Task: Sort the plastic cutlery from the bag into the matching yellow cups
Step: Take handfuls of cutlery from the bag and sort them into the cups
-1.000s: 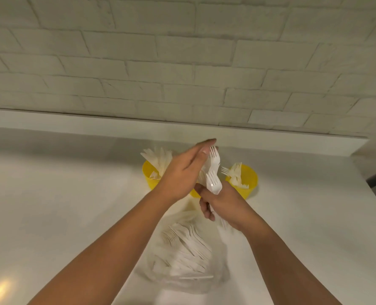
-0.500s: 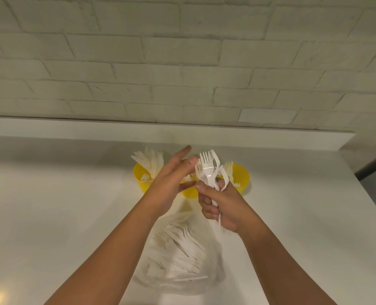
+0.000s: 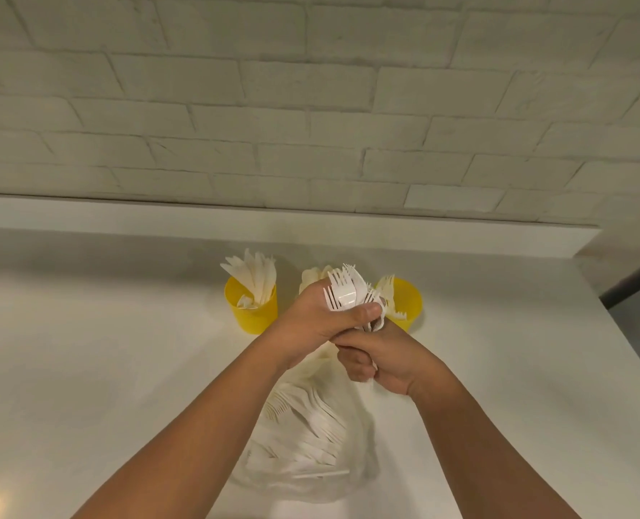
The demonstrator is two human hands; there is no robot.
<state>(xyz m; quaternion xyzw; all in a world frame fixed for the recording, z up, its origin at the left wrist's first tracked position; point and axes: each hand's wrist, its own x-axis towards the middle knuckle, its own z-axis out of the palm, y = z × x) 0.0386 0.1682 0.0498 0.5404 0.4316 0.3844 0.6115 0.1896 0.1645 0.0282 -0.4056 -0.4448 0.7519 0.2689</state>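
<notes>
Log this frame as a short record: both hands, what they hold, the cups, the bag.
left hand: grips the bundle of forks below the tines
right hand: grips the same bundle by the handles
left cup: yellow, holds knives
right cup: yellow, holds more forks
bag: clear, on the counter, cutlery inside

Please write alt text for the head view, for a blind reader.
The left hand and right hand grip a bunch of white plastic forks over a white counter. Behind them stand yellow plastic cups holding cutlery; a clear plastic bag of cutlery lies nearer.
</notes>
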